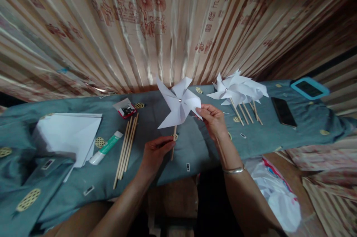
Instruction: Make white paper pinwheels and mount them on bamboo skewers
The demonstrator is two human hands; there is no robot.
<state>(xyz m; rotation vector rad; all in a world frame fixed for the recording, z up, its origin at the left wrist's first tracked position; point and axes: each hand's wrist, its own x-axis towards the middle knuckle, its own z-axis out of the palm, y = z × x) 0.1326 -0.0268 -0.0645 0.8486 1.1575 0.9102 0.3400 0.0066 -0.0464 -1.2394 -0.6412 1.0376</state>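
A white paper pinwheel (178, 108) with a silver pin at its centre stands upright before me on a thin wooden stick. My left hand (158, 151) pinches that stick below the blades. With thumb and fingers, my right hand (211, 118) grips the tip of the right-hand blade. To the left lie several loose wooden sticks (126, 149). Just behind them is a small red box of pins (126, 109). Several more paper pinwheels (240, 88) on sticks rest in an overlapping pile to the right.
White paper sheets (69, 129) and a green-and-white glue stick (107, 147) lie at the left. On the right are a dark phone (283, 111) and a blue-framed tablet (309, 88). A pleated curtain (178, 25) hangs behind the cloth-covered surface (200, 155). A white plastic bag (275, 192) sits lower right.
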